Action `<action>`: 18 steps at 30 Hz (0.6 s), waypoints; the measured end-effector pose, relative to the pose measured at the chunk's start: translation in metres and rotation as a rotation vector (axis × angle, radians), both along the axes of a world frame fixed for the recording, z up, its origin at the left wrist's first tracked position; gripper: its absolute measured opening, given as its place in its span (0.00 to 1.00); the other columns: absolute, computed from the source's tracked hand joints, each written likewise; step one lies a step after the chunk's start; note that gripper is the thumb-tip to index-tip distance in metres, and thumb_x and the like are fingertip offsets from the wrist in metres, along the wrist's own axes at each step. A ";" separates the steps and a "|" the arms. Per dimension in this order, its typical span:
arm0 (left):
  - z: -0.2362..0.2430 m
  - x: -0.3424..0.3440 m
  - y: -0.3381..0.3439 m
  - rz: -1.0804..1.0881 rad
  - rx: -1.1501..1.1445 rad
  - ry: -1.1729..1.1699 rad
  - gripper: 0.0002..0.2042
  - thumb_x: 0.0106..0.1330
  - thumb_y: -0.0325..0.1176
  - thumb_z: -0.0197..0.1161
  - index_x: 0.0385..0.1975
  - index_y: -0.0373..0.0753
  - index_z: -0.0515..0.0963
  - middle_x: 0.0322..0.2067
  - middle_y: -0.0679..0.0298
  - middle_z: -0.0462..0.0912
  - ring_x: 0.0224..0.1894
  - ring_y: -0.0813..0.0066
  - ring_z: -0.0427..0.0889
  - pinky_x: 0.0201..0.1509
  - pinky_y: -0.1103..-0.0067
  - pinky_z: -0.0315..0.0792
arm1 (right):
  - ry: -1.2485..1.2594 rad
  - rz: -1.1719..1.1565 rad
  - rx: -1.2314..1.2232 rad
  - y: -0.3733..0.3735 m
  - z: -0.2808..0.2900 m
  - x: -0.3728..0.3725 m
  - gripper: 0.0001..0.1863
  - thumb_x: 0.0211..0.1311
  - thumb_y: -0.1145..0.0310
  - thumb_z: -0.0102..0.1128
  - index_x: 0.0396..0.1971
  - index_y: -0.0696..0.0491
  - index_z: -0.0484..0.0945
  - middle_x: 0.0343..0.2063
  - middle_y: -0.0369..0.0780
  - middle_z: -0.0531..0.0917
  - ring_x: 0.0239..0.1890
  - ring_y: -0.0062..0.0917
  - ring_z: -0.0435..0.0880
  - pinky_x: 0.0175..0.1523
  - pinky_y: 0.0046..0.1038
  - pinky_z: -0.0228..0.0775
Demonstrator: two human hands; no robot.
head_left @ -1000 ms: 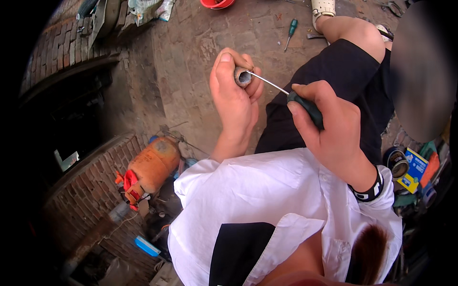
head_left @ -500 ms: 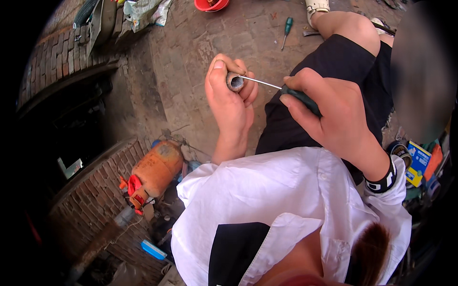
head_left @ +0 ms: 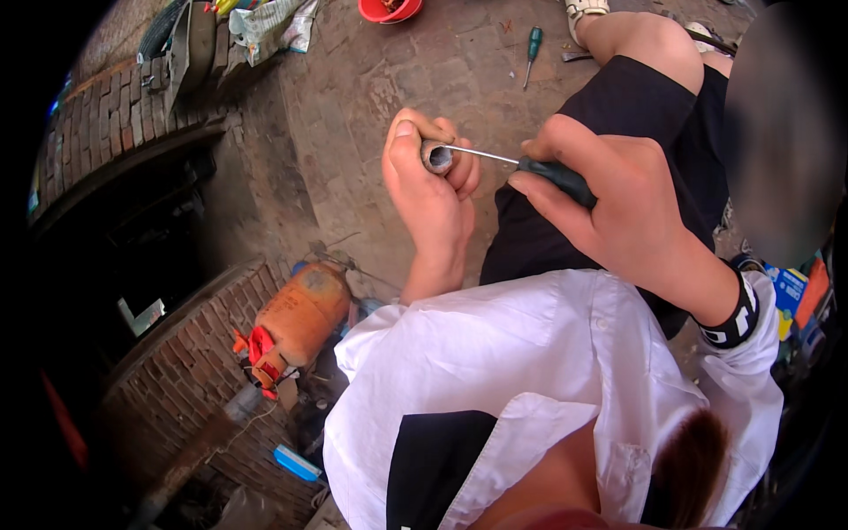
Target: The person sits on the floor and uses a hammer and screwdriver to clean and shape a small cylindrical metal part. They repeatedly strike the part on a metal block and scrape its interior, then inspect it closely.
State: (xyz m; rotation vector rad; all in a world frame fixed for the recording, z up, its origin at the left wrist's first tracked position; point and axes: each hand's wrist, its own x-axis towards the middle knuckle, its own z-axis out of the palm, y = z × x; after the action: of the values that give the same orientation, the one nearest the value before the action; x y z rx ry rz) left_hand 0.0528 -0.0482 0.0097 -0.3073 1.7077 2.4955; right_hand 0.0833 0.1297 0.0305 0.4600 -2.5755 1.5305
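My left hand [head_left: 426, 181] is wrapped round a short, rough metal tube [head_left: 437, 158], its hollow end facing up toward me. In my right hand [head_left: 618, 199] is a screwdriver [head_left: 556, 177] with a dark green handle, gripped between thumb and fingers. Its thin metal shaft points left and the tip meets the rim of the tube's opening. Whether the tip reaches inside the hole I cannot tell. The rest of the tube is hidden in my left fist. Both hands are held up in front of my white shirt, left of my black shorts.
A second green screwdriver [head_left: 532, 55] lies on the paved floor ahead. Beyond it to the left stands a red bowl [head_left: 389, 11]. An orange gas cylinder [head_left: 305, 314] is at my left by a brick wall. Boxes and a blue-yellow package [head_left: 786, 296] sit at my right.
My right forearm has shifted slightly to the right, while the screwdriver tip stays at the tube's rim. The view has moved a little; the grip of both hands is the same.
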 end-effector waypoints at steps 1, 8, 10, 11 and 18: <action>0.000 -0.001 0.000 -0.013 0.001 -0.001 0.16 0.74 0.39 0.39 0.22 0.40 0.58 0.16 0.68 0.58 0.12 0.86 0.48 0.14 0.82 0.43 | 0.035 0.019 0.056 0.002 0.001 -0.002 0.11 0.52 0.72 0.70 0.30 0.57 0.75 0.19 0.41 0.79 0.20 0.35 0.80 0.25 0.27 0.69; 0.007 0.002 0.000 -0.038 -0.022 -0.039 0.17 0.74 0.41 0.41 0.22 0.41 0.59 0.15 0.70 0.56 0.13 0.86 0.46 0.14 0.82 0.41 | 0.177 0.089 0.089 0.011 -0.004 -0.009 0.11 0.53 0.69 0.69 0.29 0.56 0.74 0.18 0.40 0.78 0.19 0.35 0.79 0.25 0.28 0.69; 0.008 0.002 0.002 -0.039 -0.039 -0.006 0.17 0.74 0.41 0.41 0.22 0.41 0.59 0.15 0.70 0.55 0.13 0.85 0.46 0.14 0.82 0.41 | 0.046 -0.005 -0.115 0.004 -0.010 -0.006 0.13 0.55 0.64 0.67 0.26 0.52 0.71 0.14 0.38 0.76 0.16 0.37 0.76 0.21 0.32 0.66; 0.008 0.002 0.003 -0.032 -0.047 0.026 0.16 0.74 0.40 0.40 0.22 0.41 0.58 0.16 0.69 0.56 0.12 0.85 0.48 0.14 0.82 0.42 | -0.050 -0.007 -0.230 0.003 -0.011 -0.005 0.12 0.55 0.67 0.67 0.27 0.54 0.72 0.16 0.39 0.77 0.17 0.36 0.77 0.24 0.28 0.67; 0.000 0.004 0.002 -0.041 -0.045 0.006 0.16 0.74 0.38 0.38 0.23 0.40 0.57 0.15 0.68 0.56 0.11 0.85 0.48 0.14 0.82 0.43 | -0.035 -0.010 -0.017 0.003 -0.003 -0.001 0.13 0.54 0.64 0.67 0.28 0.51 0.70 0.14 0.39 0.76 0.18 0.37 0.78 0.21 0.34 0.65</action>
State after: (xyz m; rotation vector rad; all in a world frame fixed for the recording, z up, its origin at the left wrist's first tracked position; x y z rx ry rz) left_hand 0.0570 -0.0461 0.0100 -0.2668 1.7554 2.4350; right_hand 0.0821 0.1332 0.0270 0.4216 -2.5850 1.5697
